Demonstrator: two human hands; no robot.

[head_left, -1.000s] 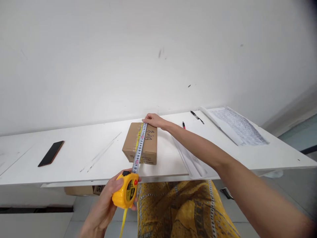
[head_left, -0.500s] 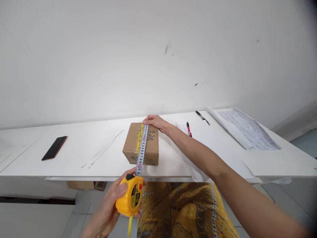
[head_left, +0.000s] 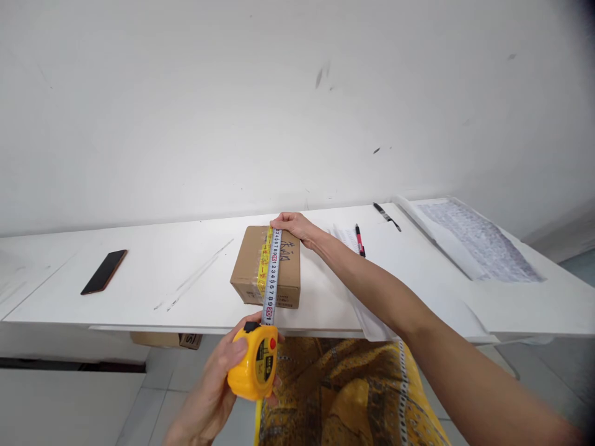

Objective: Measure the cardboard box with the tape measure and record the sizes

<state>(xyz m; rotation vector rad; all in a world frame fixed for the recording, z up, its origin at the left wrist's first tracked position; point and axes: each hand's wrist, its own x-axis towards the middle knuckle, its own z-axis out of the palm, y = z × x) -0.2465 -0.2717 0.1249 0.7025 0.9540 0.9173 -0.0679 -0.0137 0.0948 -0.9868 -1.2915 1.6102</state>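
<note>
We see a long white counter (head_left: pixel 162 272) running along the wall. Near its front edge sits a taped cardboard box (head_left: pixel 246 263), with a dark phone (head_left: pixel 104 272) well apart to the left. Farther right lie a red pen (head_left: pixel 359 240) beside loose papers (head_left: pixel 344 236), a black pen (head_left: pixel 387 217) and a large printed sheet (head_left: pixel 478 241).

The tape measure (head_left: pixel 253 370) was yellow with a red button, its tape (head_left: pixel 271 275) white with black numbers. The box (head_left: pixel 251 263) was brown with a yellow stripe. The table (head_left: pixel 139 294) was white, the left phone (head_left: pixel 104 272) black, the near cloth (head_left: pixel 344 396) yellow-patterned.
</note>
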